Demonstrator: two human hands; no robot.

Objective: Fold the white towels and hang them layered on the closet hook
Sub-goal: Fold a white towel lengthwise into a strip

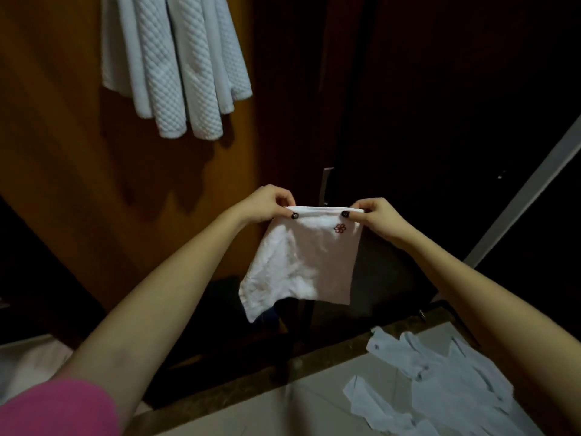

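Note:
A small white towel (301, 262) with a red flower mark near its top right corner hangs folded in the air in front of me. My left hand (267, 204) pinches its top left corner and my right hand (374, 217) pinches its top right corner, with the top edge stretched between them. Several white quilted towels (179, 64) hang in layers on the wooden closet door (56, 158) at the upper left. The hook that carries them is out of view above the frame.
A table with a brown edge (251, 382) lies below my arms, with white cloth pieces (440, 382) spread at its right. A metal handle (325, 187) on the dark closet front stands behind the towel. A grey bar (528, 190) slants at the right.

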